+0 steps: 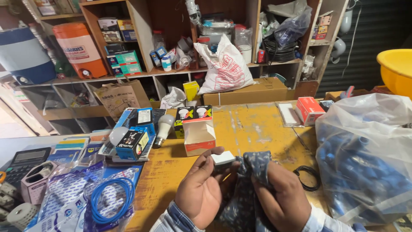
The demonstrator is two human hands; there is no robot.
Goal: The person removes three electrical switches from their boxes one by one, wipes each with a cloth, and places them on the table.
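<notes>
My left hand (201,189) holds a small flat white square piece (223,158) between thumb and fingers, just above the worn yellow counter (253,129). My right hand (281,197) grips a dark blue patterned cloth (253,165), which is bunched against the white piece and hangs down between both hands. An open white and orange bulb box (198,135) stands just beyond my left hand. A white light bulb (163,126) lies to the left of that box.
A large clear bag of blue parts (365,154) fills the right side, with a black cable coil (310,176) beside it. A blue cable in a bag (110,199), small boxes and a calculator (23,162) lie left. Cluttered shelves (141,43) stand behind.
</notes>
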